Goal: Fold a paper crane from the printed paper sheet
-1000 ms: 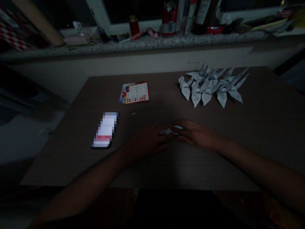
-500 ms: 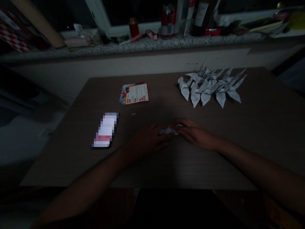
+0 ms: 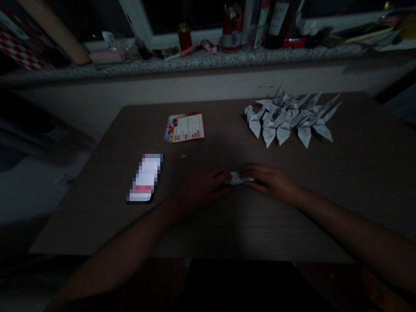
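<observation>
Between my hands, at the middle of the table, is a small piece of folded printed paper (image 3: pixel 238 178). My left hand (image 3: pixel 208 184) grips its left end, fingers closed over it. At the right end, my right hand (image 3: pixel 271 182) pinches the paper between thumb and fingers. Both ends of the paper are hidden under the fingertips, and its fold lines are too dim to make out. Beyond my right hand stands a cluster of several folded paper cranes (image 3: pixel 287 119), made of similar printed paper with pointed wings and tails.
A phone (image 3: pixel 145 178) with a lit, blurred screen lies left on the wooden table (image 3: pixel 195 234). Behind it are printed cards (image 3: pixel 186 127) and a tiny pale scrap (image 3: pixel 183 156). Along the back runs a stone windowsill (image 3: pixel 201 65) with a red can (image 3: pixel 232 30), bottles and clutter.
My hands have shifted slightly right and drawn a little apart at the fingertips, so more of the paper's middle shows. The whole view has moved slightly; the cranes and phone look unchanged.
</observation>
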Motion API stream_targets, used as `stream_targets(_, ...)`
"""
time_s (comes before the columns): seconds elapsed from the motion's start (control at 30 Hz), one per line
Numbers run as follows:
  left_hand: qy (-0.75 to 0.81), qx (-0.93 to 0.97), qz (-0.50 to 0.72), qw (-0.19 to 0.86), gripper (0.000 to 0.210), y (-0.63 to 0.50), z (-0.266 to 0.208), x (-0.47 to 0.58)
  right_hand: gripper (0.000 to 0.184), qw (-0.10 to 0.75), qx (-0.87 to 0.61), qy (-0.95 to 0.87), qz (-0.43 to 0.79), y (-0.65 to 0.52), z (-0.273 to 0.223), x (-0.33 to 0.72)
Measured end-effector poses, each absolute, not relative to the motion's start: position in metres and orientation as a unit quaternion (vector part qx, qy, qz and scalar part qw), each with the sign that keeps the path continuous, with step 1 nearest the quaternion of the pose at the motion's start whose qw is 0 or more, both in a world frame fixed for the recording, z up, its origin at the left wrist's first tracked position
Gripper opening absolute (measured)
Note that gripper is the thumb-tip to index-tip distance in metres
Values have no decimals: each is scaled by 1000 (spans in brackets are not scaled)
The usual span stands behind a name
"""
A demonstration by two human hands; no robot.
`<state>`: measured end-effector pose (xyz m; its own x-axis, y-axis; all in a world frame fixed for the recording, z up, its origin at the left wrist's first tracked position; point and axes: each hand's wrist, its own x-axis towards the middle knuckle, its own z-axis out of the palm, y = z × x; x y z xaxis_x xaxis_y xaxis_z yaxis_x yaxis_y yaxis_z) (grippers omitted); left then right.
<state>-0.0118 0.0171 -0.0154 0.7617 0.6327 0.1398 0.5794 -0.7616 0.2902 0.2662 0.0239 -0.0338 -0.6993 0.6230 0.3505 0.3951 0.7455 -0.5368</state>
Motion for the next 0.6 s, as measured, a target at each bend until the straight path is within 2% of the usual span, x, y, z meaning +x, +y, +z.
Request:
stream_targets(0.2,361,914,136,125,22,15,-12,-6,22,295,-305,-876,229,18,-27,261)
stream_targets(0.4,424,859,208,199,18,14,-13,-5,18,332,-339,-847,238,16,-24,258)
stream_targets(0.5,443,838,207,244,18,16,-14,-4,17,340,-371,-829,244,16,-25,254)
stream_targets(0.6,454,836,197,236,21,19,-17,-3,17,330,-387,-825,246,18,-27,252)
